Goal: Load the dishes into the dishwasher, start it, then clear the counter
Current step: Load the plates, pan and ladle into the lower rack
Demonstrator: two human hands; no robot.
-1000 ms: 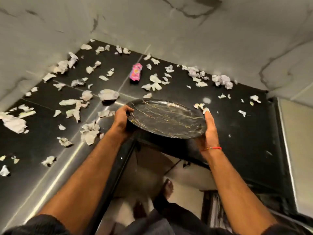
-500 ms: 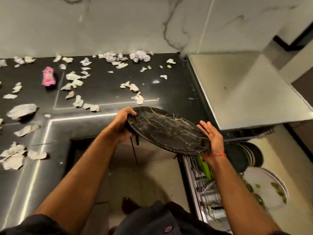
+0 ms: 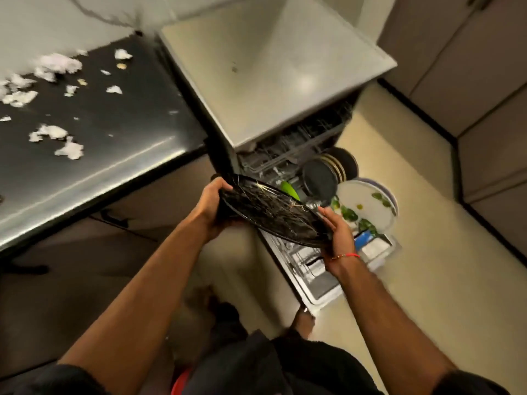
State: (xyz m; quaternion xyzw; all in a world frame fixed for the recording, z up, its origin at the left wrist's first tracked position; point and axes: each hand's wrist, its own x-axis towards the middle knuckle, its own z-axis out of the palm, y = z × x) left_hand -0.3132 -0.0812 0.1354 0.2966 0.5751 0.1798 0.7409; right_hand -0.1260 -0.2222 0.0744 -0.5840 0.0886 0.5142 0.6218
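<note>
The person holds a black plate [image 3: 273,210] in both hands above the pulled-out rack [image 3: 310,263] of the dishwasher [image 3: 273,81]. The left hand [image 3: 212,206] grips the plate's upper-left rim, fingers curled under it and thumb on top. The right hand [image 3: 338,233] cups the lower-right rim, palm against the edge and fingers lightly bent around it.

The plate is tilted, its high edge towards the counter [image 3: 94,143] and its low edge towards the rack. It hangs over the rack's near left part. Farther along the rack stand dark plates [image 3: 336,166] on edge, and a white plate [image 3: 368,206] with green scraps lies beyond them.

The right hand is nearer the rack, so it would likely guide the low edge down between the tines while the left steadies. The plate probably has to turn more upright to stand like the others.

Paper scraps [image 3: 57,135] litter the counter, so clearing is not yet done.
</note>
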